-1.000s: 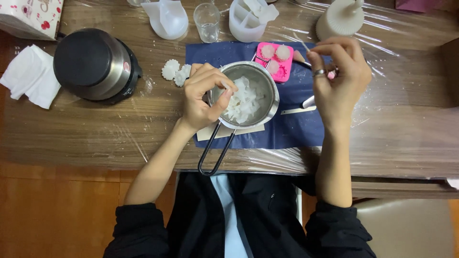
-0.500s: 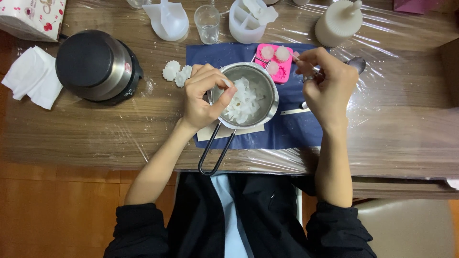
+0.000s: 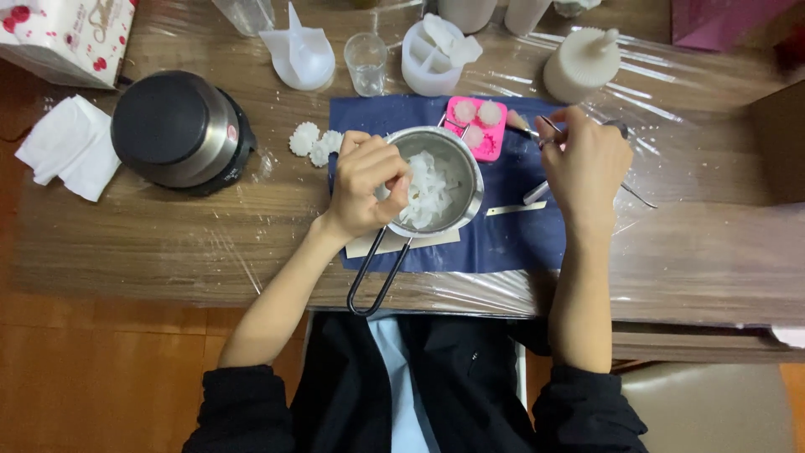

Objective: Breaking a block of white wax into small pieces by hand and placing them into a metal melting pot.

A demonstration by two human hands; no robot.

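Hands of one person work over a wooden table covered in clear plastic film, seen from above. Left hand rests on the near rim of a small steel pot, fingers curled and pinched over the white wax flakes inside; whether they grip any flakes cannot be told. Pot stands on a dark blue mat, its long wire handle pointing toward the person. Right hand hovers to the right of the pot, fingers closed around a thin metal tool whose tip sticks out to the right. Just beyond the pot lies a pink mould holding small pale flower shapes. Two white wax flowers sit just left of the mat. Farther left stands a round black-topped heater with folded white tissues beside it. Along the far edge stand a white cup, a small clear glass, a white divided container and a ribbed cream candle.
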